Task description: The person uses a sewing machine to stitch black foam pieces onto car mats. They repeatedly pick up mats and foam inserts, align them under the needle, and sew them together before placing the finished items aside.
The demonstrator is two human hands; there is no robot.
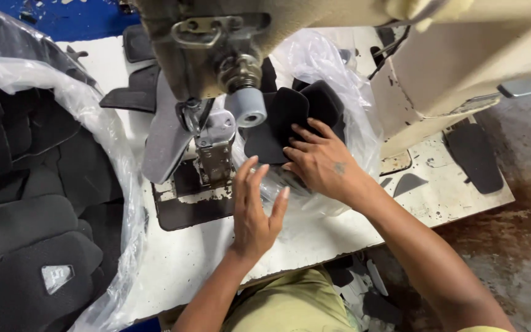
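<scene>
Here: two hands, right [322, 161] touching black pieces [290, 120], left [254, 206] open.

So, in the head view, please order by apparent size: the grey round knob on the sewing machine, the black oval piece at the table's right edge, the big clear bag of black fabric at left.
1. Clear bag of black fabric
2. Black oval piece
3. Grey round knob, smallest although near the camera

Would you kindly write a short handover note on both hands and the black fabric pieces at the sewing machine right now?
Left hand: open, fingers spread, holding nothing, beside the clear plastic bag.
Right hand: fingers reaching into that bag, on the black fabric pieces; grip unclear.
Sewing machine: a grey piece lies at the presser foot.
Larger bag of black pieces sits at left.
Nothing visibly stitched yet.
</scene>
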